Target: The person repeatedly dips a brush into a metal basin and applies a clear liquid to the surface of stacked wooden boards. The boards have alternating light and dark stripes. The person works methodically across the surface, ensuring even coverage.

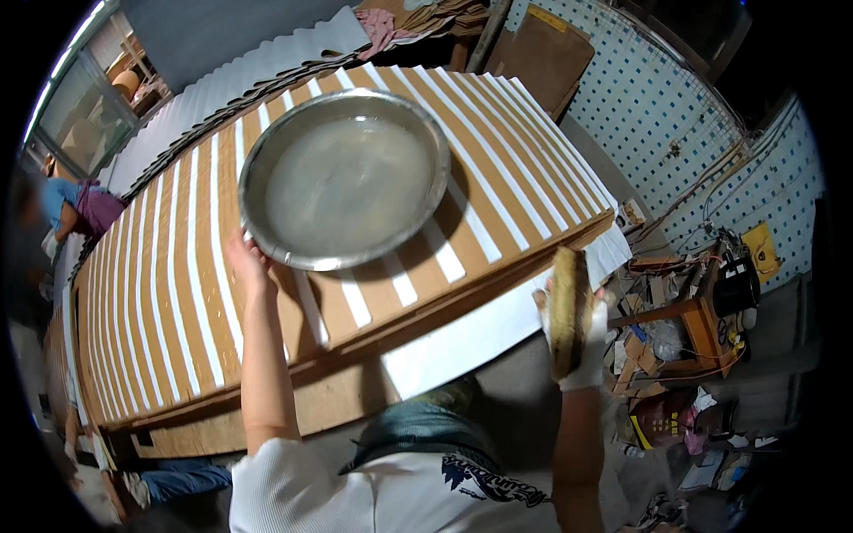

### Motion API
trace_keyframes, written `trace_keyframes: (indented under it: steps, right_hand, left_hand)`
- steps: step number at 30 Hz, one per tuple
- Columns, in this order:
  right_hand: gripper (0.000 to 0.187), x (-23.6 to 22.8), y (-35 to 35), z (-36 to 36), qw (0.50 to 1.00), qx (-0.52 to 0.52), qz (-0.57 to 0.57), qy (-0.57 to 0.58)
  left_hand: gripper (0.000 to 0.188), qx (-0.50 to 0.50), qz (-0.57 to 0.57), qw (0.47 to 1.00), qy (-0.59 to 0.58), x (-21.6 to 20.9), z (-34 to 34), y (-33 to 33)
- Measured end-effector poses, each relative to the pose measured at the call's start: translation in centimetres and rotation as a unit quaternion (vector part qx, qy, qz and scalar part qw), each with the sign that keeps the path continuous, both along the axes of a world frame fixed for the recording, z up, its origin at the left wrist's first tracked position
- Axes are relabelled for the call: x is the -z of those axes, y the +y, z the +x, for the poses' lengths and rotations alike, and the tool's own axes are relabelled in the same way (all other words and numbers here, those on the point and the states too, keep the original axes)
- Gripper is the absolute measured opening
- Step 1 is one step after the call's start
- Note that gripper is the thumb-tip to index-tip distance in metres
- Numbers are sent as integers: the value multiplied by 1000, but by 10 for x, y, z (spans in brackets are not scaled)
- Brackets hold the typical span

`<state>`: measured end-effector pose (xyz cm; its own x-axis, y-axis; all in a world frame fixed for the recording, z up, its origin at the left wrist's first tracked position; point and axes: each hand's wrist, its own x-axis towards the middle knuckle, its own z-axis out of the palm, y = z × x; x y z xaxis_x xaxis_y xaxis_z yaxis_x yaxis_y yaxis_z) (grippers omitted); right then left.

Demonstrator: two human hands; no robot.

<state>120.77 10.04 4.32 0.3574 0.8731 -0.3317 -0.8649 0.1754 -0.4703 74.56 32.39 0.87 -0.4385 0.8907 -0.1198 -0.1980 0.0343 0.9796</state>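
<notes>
A wide round metal basin with cloudy greyish liquid in it sits on a brown sheet covered in white stripes. My bare left hand grips the basin's near left rim, its fingertips partly hidden at the edge. Off the near right side of the striped sheet, my right hand wears a white glove. It is closed around a long, thick, yellowish brush held lengthwise, with a darker edge along its right side.
A white sheet sticks out beneath the striped one along the near edge. Cluttered shelving with wires and scraps stands at right, by a dotted wall. Corrugated white sheets lie behind. Another person is at far left.
</notes>
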Motion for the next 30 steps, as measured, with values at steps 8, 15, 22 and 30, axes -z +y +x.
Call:
trace_keyframes:
  steps: [8,15,22,30]
  right_hand:
    - [48,-9,225,-11,986,-130,37,-102]
    - [63,32,349,-56,939,-247,-53,-234]
    - [36,47,350,-77,963,-209,55,-161]
    - [43,32,306,-14,972,-180,28,-149]
  left_hand:
    - [50,-80,-10,996,-44,0,-20,54]
    - [72,-17,-86,995,39,-9,-33,70]
    - [83,-25,-85,993,82,-9,-23,66]
    - [95,-42,-62,988,132,-34,32,50]
